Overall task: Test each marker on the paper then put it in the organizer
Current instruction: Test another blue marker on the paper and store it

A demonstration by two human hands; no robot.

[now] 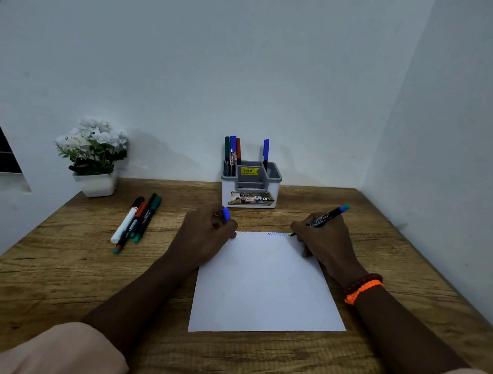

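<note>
Marker (322, 217) pinched in right hand (324, 240), tip on paper (264, 285) upper edge; left hand (207, 235) grips blue cap (226, 214).

Dim, bluish, soft light; slightly blurred, wide-angle bending at edges

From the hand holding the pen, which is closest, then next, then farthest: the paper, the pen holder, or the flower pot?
Going out from the right hand:
1. Paper: right under the hand, which rests on its top right corner.
2. Pen holder: further back, to the hand's left, by the wall.
3. Flower pot: far left back corner of the table.
</note>
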